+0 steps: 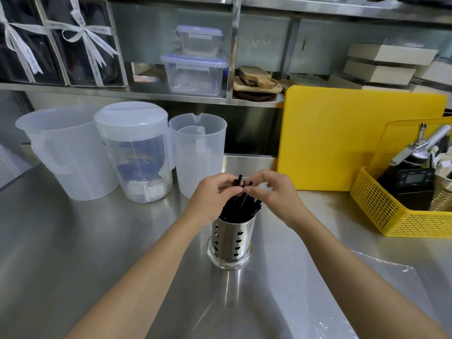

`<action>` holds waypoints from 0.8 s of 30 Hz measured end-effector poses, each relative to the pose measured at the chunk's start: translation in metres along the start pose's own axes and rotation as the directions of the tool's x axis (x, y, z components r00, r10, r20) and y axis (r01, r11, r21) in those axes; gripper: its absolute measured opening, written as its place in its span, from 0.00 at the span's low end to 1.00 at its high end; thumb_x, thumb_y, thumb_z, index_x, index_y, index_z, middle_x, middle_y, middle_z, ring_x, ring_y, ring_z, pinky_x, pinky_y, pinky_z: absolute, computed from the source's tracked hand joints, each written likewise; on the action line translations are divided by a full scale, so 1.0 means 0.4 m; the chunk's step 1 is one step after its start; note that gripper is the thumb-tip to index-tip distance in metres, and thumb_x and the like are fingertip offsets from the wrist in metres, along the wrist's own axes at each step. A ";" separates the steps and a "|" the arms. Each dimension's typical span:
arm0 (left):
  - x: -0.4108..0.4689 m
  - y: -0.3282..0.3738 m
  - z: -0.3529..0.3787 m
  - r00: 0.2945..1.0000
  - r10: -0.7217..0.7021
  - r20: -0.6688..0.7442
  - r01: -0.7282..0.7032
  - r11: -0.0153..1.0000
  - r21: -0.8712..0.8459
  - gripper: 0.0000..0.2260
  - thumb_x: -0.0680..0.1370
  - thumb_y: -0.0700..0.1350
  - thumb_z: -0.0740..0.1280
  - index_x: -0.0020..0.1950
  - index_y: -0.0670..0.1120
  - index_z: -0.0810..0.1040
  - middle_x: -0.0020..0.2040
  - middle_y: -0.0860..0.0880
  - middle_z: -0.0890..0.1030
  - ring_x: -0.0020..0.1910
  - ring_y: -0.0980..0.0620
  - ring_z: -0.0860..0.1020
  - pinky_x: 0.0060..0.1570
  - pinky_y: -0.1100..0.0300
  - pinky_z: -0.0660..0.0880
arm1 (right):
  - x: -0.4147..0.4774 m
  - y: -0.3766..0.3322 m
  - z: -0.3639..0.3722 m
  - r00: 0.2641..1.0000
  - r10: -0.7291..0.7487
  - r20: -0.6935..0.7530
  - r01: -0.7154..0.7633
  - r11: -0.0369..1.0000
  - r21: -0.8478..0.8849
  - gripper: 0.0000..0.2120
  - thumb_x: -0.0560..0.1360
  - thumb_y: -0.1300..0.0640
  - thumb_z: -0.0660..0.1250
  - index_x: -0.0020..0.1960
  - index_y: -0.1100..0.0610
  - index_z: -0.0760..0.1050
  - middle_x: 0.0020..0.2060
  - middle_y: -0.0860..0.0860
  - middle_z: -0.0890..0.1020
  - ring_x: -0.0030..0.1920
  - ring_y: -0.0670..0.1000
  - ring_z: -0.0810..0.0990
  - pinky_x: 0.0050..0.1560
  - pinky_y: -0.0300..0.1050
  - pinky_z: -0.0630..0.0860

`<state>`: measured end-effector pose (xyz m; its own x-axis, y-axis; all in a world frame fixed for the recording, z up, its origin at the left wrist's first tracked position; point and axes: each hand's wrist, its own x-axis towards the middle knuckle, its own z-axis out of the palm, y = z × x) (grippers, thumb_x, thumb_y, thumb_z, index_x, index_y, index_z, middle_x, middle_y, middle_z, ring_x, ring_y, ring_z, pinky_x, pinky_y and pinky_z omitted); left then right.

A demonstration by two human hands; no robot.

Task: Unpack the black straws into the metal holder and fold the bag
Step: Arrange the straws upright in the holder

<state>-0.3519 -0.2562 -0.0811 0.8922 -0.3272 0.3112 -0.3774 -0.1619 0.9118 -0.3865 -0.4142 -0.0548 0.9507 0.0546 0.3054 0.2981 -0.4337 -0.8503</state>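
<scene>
Clear plastic bag (381, 287) lies flat on the steel counter (73, 241), nearer than the metal holder (231, 241) and off to its right. Holder stands upright mid-counter, black straws (241, 204) inside, leaning, tips above the rim. Directly over the holder, left hand (212, 194) and right hand (274, 192) meet, fingertips pinched on the upper ends of the straws. Beyond the holder to its left, three translucent jugs (132, 152). Beyond to its right, a yellow cutting board (342, 143) upright and a yellow basket (391, 216).
</scene>
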 end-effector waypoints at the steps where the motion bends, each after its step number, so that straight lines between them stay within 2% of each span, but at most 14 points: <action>1: -0.001 -0.002 0.000 1.000 -0.005 0.001 0.005 1.000 -0.005 0.14 0.73 0.41 0.69 0.40 0.63 0.80 0.39 0.62 0.84 0.44 0.60 0.82 0.51 0.62 0.76 | -0.002 0.005 0.000 1.000 0.007 0.007 -0.007 1.000 0.001 0.05 0.70 0.61 0.71 0.40 0.51 0.78 0.38 0.47 0.80 0.42 0.42 0.76 0.40 0.20 0.66; 4: -0.002 -0.003 0.004 1.000 -0.023 0.011 0.023 0.999 -0.036 0.13 0.73 0.42 0.70 0.40 0.62 0.81 0.39 0.61 0.84 0.43 0.59 0.82 0.49 0.67 0.75 | -0.002 0.013 0.001 1.000 -0.003 0.019 0.003 1.000 -0.003 0.04 0.71 0.58 0.71 0.45 0.52 0.79 0.40 0.46 0.81 0.42 0.40 0.76 0.40 0.22 0.67; 7: -0.001 -0.002 0.008 0.999 -0.036 0.023 0.037 0.999 -0.038 0.12 0.73 0.43 0.70 0.39 0.63 0.81 0.38 0.61 0.84 0.43 0.60 0.82 0.48 0.67 0.75 | 0.003 0.013 0.006 0.999 -0.038 0.031 0.038 0.999 0.000 0.05 0.71 0.57 0.70 0.47 0.52 0.80 0.38 0.46 0.81 0.38 0.38 0.76 0.38 0.26 0.70; 11: 0.002 -0.001 0.006 0.999 -0.022 0.039 0.021 1.000 0.021 0.12 0.73 0.43 0.69 0.39 0.62 0.81 0.38 0.61 0.84 0.44 0.60 0.82 0.50 0.65 0.75 | 0.009 0.016 0.012 0.996 -0.090 -0.025 0.088 0.994 -0.067 0.05 0.70 0.57 0.71 0.46 0.51 0.81 0.36 0.46 0.78 0.36 0.43 0.73 0.37 0.29 0.69; 14: 0.009 0.014 -0.004 1.000 -0.002 0.023 0.002 1.000 0.027 0.11 0.73 0.43 0.69 0.39 0.61 0.81 0.37 0.60 0.84 0.42 0.60 0.81 0.50 0.62 0.76 | 0.014 0.007 0.015 0.990 -0.128 -0.059 0.126 0.992 -0.029 0.04 0.71 0.58 0.71 0.43 0.50 0.79 0.36 0.45 0.78 0.37 0.45 0.75 0.38 0.32 0.71; 16: 0.019 0.029 -0.019 0.997 0.021 -0.071 -0.022 1.000 -0.005 0.12 0.73 0.42 0.69 0.38 0.60 0.81 0.36 0.59 0.83 0.40 0.59 0.81 0.48 0.60 0.77 | 0.017 -0.002 0.011 0.978 -0.151 -0.148 0.156 0.987 0.024 0.07 0.72 0.58 0.69 0.40 0.47 0.75 0.33 0.46 0.78 0.34 0.44 0.75 0.35 0.33 0.71; 19: 0.033 0.054 -0.059 0.951 0.006 -0.308 -0.051 0.989 -0.137 0.11 0.73 0.39 0.68 0.37 0.55 0.79 0.34 0.56 0.83 0.39 0.56 0.82 0.44 0.61 0.79 | 0.020 -0.014 -0.009 0.937 -0.107 -0.334 0.151 0.983 0.109 0.11 0.75 0.58 0.65 0.38 0.45 0.71 0.27 0.48 0.75 0.28 0.44 0.72 0.29 0.35 0.69; 22: 0.044 0.067 -0.110 0.815 -0.098 -0.571 -0.107 0.943 -0.315 0.07 0.74 0.37 0.67 0.39 0.47 0.75 0.34 0.52 0.82 0.37 0.57 0.82 0.40 0.64 0.79 | 0.026 -0.023 -0.045 0.869 -0.050 -0.492 0.120 0.987 0.111 0.11 0.75 0.58 0.64 0.37 0.46 0.68 0.25 0.49 0.77 0.23 0.44 0.71 0.24 0.34 0.67; 24: 0.042 0.062 -0.141 0.706 -0.202 -0.679 -0.125 0.908 -0.400 0.03 0.75 0.37 0.66 0.42 0.42 0.73 0.38 0.47 0.81 0.38 0.56 0.83 0.43 0.63 0.80 | 0.029 -0.025 -0.068 0.839 0.025 -0.544 0.116 0.968 0.224 0.10 0.75 0.60 0.64 0.38 0.51 0.68 0.24 0.50 0.78 0.20 0.46 0.73 0.20 0.35 0.67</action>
<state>-0.3321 -0.2132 -0.0381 0.8742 0.4341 0.2177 -0.3554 0.2663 0.8960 -0.3809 -0.4337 -0.0309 0.7583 -0.4539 0.4679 0.4181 -0.2121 -0.8833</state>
